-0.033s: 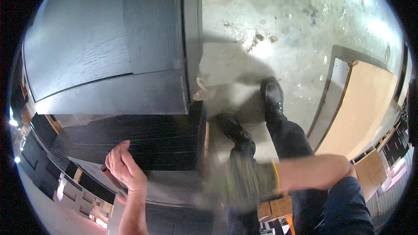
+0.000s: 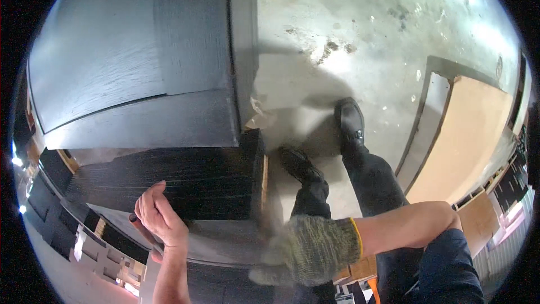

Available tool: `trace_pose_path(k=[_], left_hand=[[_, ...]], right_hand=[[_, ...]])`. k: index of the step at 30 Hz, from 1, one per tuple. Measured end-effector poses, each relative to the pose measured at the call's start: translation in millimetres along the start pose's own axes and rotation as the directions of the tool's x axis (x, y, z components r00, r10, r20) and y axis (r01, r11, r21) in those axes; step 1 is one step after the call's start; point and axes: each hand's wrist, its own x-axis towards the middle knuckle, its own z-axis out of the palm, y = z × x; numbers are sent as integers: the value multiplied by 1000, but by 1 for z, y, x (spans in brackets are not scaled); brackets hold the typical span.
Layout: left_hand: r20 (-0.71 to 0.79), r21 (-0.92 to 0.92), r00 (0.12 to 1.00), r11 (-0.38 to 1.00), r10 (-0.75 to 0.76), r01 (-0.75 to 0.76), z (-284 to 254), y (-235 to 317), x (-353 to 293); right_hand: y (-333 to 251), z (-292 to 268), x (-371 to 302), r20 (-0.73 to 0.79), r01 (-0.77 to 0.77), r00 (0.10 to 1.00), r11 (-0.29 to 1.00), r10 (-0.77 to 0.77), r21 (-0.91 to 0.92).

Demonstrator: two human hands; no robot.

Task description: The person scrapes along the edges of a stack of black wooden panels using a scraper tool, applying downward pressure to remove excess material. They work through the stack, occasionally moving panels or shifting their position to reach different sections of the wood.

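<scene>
My bare left hand (image 2: 160,217) is closed, its fingers curled round a reddish-brown stick-like thing (image 2: 140,226), over a black wood-grain panel (image 2: 219,188). Most of that stick is hidden by the palm. My right hand (image 2: 323,247) wears a grey-green knitted glove with a yellow cuff edge. It hangs by the near right corner of the black panel stack, in front of my legs. The thumb side points left, but its fingers are smeared by motion, so I cannot tell whether they hold anything.
A large dark grey panel (image 2: 101,62) with a recessed centre lies at the far left, overlapping the black stack. A tan board (image 2: 467,141) leans at the right. My black shoes (image 2: 351,121) stand on the stained concrete floor (image 2: 388,50). Wooden pieces (image 2: 360,268) lie near my legs.
My gloved right hand shows less blur, with its thumb side now visible toward the lower left. My left hand keeps its place. The view has shifted slightly.
</scene>
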Motion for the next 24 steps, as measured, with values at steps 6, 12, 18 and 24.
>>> trace_pose_path(k=[6, 12, 18, 24], left_hand=[[7, -4, 1000, 1000, 6, -6, 0, -3, 2], [1, -12, 1000, 1000, 22, -22, 2, -7, 0], [-25, -15, 999, 1000, 27, -27, 2, -4, 1], [-8, -10, 1000, 1000, 23, -23, 0, -3, 2]], right_hand=[[68, -5, 35, -158, -136, 984, 915, 80, -380], [137, 20, 73, 39, -227, 968, 930, 248, -288], [118, 21, 57, -59, -201, 980, 931, 192, -304], [80, 5, 63, 152, -203, 953, 927, 261, -316]])
